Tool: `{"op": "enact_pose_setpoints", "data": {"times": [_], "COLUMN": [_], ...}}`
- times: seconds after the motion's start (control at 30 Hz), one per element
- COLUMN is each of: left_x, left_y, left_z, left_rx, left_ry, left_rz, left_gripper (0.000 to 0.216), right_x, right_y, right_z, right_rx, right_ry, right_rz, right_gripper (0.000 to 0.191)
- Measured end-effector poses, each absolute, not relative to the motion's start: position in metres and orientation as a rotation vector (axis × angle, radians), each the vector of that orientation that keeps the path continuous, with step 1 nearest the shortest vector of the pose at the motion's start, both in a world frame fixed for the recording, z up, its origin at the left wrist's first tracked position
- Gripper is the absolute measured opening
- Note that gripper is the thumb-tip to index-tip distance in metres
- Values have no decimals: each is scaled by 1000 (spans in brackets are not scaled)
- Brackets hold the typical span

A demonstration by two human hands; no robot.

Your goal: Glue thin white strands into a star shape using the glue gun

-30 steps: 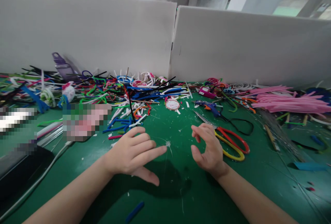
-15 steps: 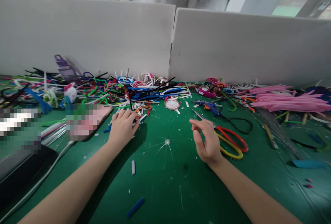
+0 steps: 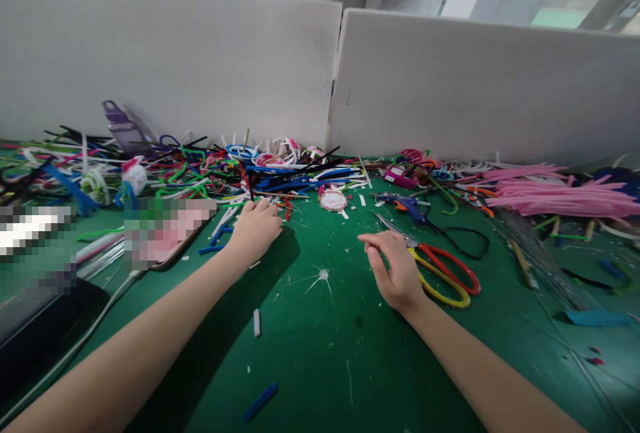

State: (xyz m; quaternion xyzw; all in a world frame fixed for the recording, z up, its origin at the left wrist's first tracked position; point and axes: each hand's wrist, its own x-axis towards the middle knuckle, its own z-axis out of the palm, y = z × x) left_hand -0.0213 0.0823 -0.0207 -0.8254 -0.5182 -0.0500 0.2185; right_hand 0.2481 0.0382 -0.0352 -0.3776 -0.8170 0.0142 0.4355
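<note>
My left hand (image 3: 257, 230) reaches palm down over a small heap of cut pipe cleaner pieces at the near edge of the pile. Its fingers curl downward, and their tips and anything between them are hidden. Blue pipe cleaner pieces (image 3: 212, 249) lie beside its wrist. My right hand (image 3: 393, 266) hovers over the green table with forefinger stretched and thumb apart, and nothing shows in it. Just beyond it lie scissors (image 3: 447, 270) with red and yellow handles, partly behind the hand. A small round white piece with a pink rim (image 3: 333, 200) sits between the hands, farther back.
Pipe cleaners (image 3: 310, 176) of many colours are heaped along the grey partition (image 3: 200, 66). A blue glue gun (image 3: 413, 210) with a black cord and a pink bundle (image 3: 560, 192) lie right. At left are a phone (image 3: 187, 233), its white cable (image 3: 107, 306) and a purple bottle (image 3: 127, 133).
My left hand has moved right and slightly farther away, its fingers now more curled, uncovering blue pieces by the wrist. My right hand has shifted a little left, showing more of the scissors.
</note>
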Motion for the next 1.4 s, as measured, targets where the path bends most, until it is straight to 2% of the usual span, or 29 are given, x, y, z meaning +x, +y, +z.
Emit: {"op": "enact_pose_setpoints", "data": {"times": [0.17, 0.33, 0.43, 0.63, 0.73, 1.03, 1.4], "left_x": [-17, -15, -9, 15, 22, 13, 6], "left_y": [99, 108, 102, 85, 80, 82, 92], "left_z": [-20, -24, -20, -23, -28, -39, -47], "left_rx": [-2353, -2416, -2477, -2775, -2752, -2234, -1963], "left_ry": [-1245, -1203, -1330, -1563, -1610, -1693, -1715], "left_rz": [19, -73, -345, -1291, -1599, -2003, -2163], "left_gripper": [15, 10, 8, 7, 8, 3, 4], "right_x": [248, 247, 246, 242, 238, 206, 132], "right_y": [40, 40, 39, 39, 41, 87, 130], "right_z": [-36, -36, -35, -36, -34, -8, -10], "right_rx": [-960, -960, -961, -990, -982, -1144, -1219], "right_ry": [-2041, -2043, -2031, -2023, -2031, -2432, -2894], "right_rz": [49, 41, 37, -15, -23, 32, -251], "right_gripper": [21, 21, 20, 19, 19, 16, 18]}}
